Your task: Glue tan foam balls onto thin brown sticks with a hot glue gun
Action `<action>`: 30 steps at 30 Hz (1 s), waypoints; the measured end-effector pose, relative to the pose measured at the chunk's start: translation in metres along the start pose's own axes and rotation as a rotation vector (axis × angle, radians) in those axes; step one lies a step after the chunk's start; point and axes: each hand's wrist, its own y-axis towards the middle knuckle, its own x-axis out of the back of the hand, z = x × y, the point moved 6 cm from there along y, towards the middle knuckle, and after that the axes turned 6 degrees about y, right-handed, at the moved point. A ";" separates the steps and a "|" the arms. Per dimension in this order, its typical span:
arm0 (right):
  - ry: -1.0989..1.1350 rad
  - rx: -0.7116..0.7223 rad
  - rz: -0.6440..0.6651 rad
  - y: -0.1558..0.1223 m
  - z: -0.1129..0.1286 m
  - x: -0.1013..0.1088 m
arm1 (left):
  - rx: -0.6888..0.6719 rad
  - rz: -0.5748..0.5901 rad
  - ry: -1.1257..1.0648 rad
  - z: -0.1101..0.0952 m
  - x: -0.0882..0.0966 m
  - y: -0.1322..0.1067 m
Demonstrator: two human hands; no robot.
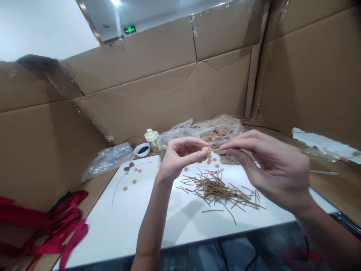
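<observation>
My left hand (pixel 180 156) is raised over the white board (pixel 135 226) and pinches a small round tan bead (pixel 207 150) between thumb and fingertips. My right hand (pixel 270 165) is beside it, its thumb and forefinger pressed together and pointing at the bead; a thin strand may be in the pinch, too fine to make out. Below the hands lies a heap of thin brown sticks (pixel 222 190). A few loose tan beads (pixel 212 162) lie on the board just under the bead.
A clear plastic bag of tan beads (pixel 216 131) sits at the back. Left of it stand a small yellow-capped bottle (pixel 152 138), a white bowl of dark green bits (pixel 141 149), an empty plastic bag (pixel 108 158) and flat brown discs (pixel 132 171). Red ribbon (pixel 56 226) lies left. Cardboard walls surround.
</observation>
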 end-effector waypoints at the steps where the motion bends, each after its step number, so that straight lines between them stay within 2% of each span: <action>1: -0.013 0.004 0.005 0.001 0.001 0.000 | -0.001 0.003 0.002 0.000 0.000 0.000; 10: -0.056 -0.016 0.061 -0.001 0.000 -0.003 | 0.038 -0.055 0.120 -0.004 0.000 -0.003; 25: -0.249 0.150 0.126 0.002 0.010 -0.010 | 0.034 -0.049 0.144 -0.007 -0.006 -0.008; 30: -0.258 0.158 0.156 0.001 0.012 -0.013 | 0.029 -0.060 0.139 -0.009 -0.008 -0.009</action>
